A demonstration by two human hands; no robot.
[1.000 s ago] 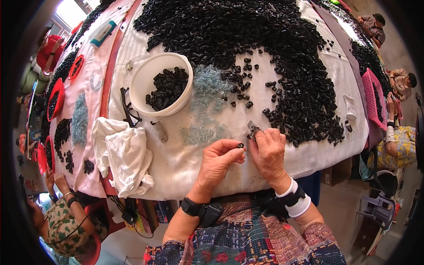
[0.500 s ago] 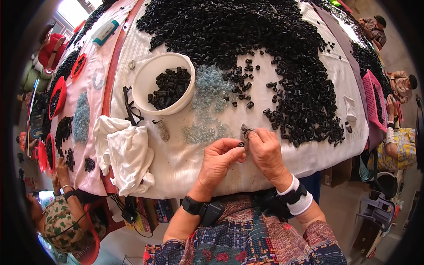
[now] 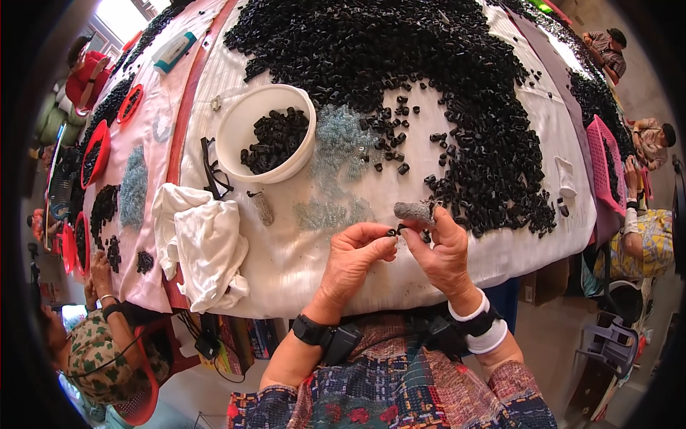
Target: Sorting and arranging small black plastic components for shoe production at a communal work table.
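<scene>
My left hand point(image 3: 361, 256) pinches a small black plastic piece point(image 3: 391, 232) between thumb and fingertips. Close beside it, my right hand point(image 3: 444, 252) pinches a second small black part point(image 3: 402, 229) with its thumb. A grey, fabric-like tube point(image 3: 413, 211) juts leftward from the right fingers; whether it is worn on a finger or held I cannot tell. Another grey tube point(image 3: 263, 209) lies below a white bowl point(image 3: 306, 146) of black pieces point(image 3: 275, 139). Small clear bluish pieces point(image 3: 334, 211) are scattered just beyond my left hand.
A large heap of black pieces point(image 3: 386, 50) covers the far side and right of the white cloth point(image 3: 321, 286). A crumpled white cloth point(image 3: 207, 247) and a black strap point(image 3: 213, 171) lie left. Co-workers sit at both sides, near red trays point(image 3: 93, 161) and a pink basket point(image 3: 604, 161).
My right hand has turned, its thumb now beside the left fingertips with a black part. The grey tube swung from pointing upward to lying nearly level. My left hand has barely moved.
</scene>
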